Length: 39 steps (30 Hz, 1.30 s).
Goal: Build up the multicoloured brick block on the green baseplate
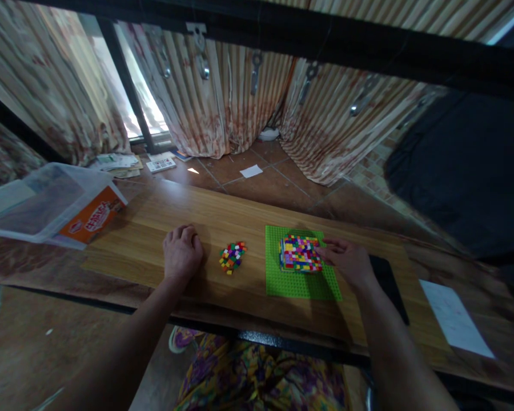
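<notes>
While the wooden surface [223,217] carries everything at hand, the broadest piece of the work is the green studded plate [291,288] lying flat on it; thin and probably stiff but a little springy, it is best steadied by its bare margin.

Next in size come the hands. The right hand [346,260] has its fingers loosely bent, tips at the right edge of the block; whether a brick is pinched there, I cannot tell. The left hand [180,251] rests on the surface with fingers curled in, and whether anything is inside is hidden.

Sitting on the plate, the multicoloured block [300,251] should be light and rigid, though its joints could part under a sideways tug; low on opposite walls looks the safest hold.

Smallest are the loose bricks [232,257], heaped between the left hand and the plate: hard, smooth, likely slippery, best pinched singly by their sides.
</notes>
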{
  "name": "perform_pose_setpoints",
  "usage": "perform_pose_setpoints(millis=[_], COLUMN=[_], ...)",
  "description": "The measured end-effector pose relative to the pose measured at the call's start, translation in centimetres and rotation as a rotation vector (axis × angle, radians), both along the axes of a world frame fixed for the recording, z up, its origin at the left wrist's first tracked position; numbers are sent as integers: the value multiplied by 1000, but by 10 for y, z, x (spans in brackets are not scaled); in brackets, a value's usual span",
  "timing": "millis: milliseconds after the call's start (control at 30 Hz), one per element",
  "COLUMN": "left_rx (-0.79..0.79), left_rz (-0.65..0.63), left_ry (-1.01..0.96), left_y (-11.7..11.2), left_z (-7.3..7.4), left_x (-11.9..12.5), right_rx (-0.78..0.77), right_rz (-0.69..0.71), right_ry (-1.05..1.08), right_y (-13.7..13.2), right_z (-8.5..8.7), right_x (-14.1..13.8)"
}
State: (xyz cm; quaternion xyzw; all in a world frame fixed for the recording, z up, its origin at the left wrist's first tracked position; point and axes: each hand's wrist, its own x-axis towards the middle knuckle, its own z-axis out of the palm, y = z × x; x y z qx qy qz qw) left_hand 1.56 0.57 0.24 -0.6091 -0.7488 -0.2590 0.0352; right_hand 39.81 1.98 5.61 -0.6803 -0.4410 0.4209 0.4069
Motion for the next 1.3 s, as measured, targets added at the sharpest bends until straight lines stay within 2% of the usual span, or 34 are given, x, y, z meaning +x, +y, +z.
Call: perform_pose_setpoints(millis=[533,633,733,867,967,1067,1167,1300], left_rx=[-26,-26,-16,-7,-18,-29,-34,-47], left_rz=[-2,-4,-4,3,14,12,16,13], left_ry=[2,-2,-1,-1,-13,-34,-40,-33], left_y=[0,0,0,0,-1,-2,-3,-3], left_z=[2,2,1,0,1,2,2,2], left_x=[1,1,0,1,2,3,3,4], right_rx=[-111,-93,-18,142,277,356,373,382], right_rz=[58,61,-12,-183,-169,47,266,424], right_ry=[43,49,16,-164,-264,-270,-275,-276], right_y=[11,9,2,-19,-40,-61,-78,-87], right_z=[0,-1,-1,6,12,11,-1,-23], right_x=[6,5,4,-4,-27,-68,-112,-156])
